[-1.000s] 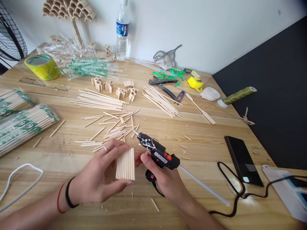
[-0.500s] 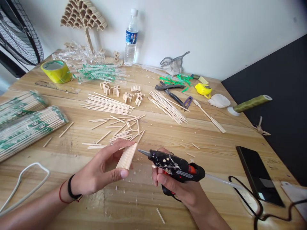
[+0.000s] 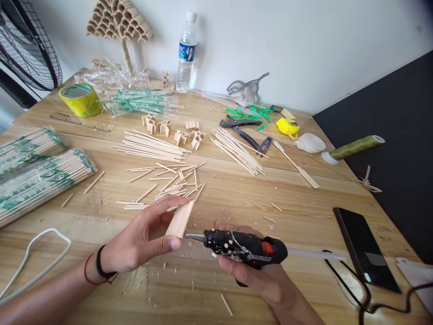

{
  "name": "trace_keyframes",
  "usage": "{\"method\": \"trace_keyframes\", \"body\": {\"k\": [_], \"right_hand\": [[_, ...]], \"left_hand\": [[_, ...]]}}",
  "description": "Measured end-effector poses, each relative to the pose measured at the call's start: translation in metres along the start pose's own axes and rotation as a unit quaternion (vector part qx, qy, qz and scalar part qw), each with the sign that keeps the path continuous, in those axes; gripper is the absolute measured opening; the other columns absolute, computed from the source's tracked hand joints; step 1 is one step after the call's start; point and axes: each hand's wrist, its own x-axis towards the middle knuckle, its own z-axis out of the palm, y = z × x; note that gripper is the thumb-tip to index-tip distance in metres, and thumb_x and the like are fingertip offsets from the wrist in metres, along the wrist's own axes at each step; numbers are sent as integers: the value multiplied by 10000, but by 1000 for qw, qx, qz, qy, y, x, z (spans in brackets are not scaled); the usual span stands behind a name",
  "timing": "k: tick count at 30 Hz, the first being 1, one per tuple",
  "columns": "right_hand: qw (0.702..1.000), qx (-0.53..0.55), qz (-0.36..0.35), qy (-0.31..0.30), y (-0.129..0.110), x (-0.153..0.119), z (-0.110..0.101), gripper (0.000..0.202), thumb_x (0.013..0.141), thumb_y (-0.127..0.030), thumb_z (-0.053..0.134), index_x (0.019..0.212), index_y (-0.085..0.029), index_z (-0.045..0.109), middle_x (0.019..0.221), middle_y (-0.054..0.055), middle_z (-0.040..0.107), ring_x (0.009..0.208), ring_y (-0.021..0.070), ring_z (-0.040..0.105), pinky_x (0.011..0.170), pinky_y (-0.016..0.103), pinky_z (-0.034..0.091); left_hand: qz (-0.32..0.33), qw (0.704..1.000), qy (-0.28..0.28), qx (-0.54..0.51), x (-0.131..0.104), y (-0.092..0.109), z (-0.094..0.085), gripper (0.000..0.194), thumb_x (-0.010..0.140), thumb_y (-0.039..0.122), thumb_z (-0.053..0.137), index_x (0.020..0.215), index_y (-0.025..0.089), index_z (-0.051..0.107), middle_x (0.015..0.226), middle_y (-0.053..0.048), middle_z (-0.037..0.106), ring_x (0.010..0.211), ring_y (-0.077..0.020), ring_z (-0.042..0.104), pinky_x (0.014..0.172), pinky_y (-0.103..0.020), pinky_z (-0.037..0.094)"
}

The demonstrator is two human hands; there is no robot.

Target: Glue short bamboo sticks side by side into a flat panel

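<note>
My left hand (image 3: 145,237) grips a flat panel of thin wooden sticks (image 3: 180,220) laid side by side, thumb on the near end and fingers at the far end. In my right hand (image 3: 257,271) is a black hot glue gun (image 3: 237,246), spotted with dried glue, a clear glue stick (image 3: 314,253) poking out of its back. The nozzle (image 3: 195,236) points left, at the near right corner of the panel; whether it touches cannot be made out. Just beyond the panel lie short cut sticks (image 3: 176,187), scattered.
Long sticks (image 3: 237,151) and small stick pieces (image 3: 181,136) lie farther back, beside pliers (image 3: 241,128). Bagged sticks (image 3: 43,180) and yellow tape (image 3: 80,100) are left. A bottle (image 3: 186,54) stands by the wall. A phone (image 3: 365,248) and black cable (image 3: 348,282) lie right.
The glue gun has moved down and left, its nozzle going from the panel's far corner to near its lower end. My left hand and the panel have hardly moved.
</note>
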Motion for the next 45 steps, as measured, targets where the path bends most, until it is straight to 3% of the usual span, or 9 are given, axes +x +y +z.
{"method": "trace_keyframes", "body": {"k": [4,17,28,38,45], "right_hand": [[999,-38,-24,-29,1,0,0,129,758,-364,836,685,-309,746,623,43,616,625,290,613,611,409,514],[997,-52,-33,-38,4,-4,0,83,841,-344,766,792,-277,767,676,46,652,625,259,616,635,385,539],[996,-41,-83,-18,18,-6,1,24,814,-291,759,816,-281,738,672,5,653,561,211,595,534,299,528],[994,-51,-44,-85,5,-1,2,261,901,-354,637,664,-249,612,621,15,539,594,221,519,592,342,461],[994,-38,-42,-89,5,0,2,278,913,-387,613,689,-234,549,659,5,485,626,202,458,607,327,405]], "left_hand": [[1,1000,-4,-6,0,-1,0,552,946,520,728,1455,333,624,1492,-131,551,1298,-323,639,1033,-460,608],[11,1000,-3,5,-1,0,-1,549,937,535,730,1443,349,627,1441,-129,597,1086,-295,730,907,-463,632],[-2,998,-24,-62,0,-5,-1,535,933,414,772,1443,353,623,1454,-83,531,1250,-296,604,1077,-423,509],[0,997,-26,-74,-1,-6,-2,535,932,375,781,1443,351,624,1500,-86,485,1356,-315,526,1097,-402,500],[-16,996,-22,-90,-3,-6,0,545,925,374,789,1443,363,623,1506,-97,444,1289,-326,566,1003,-400,573]]}}
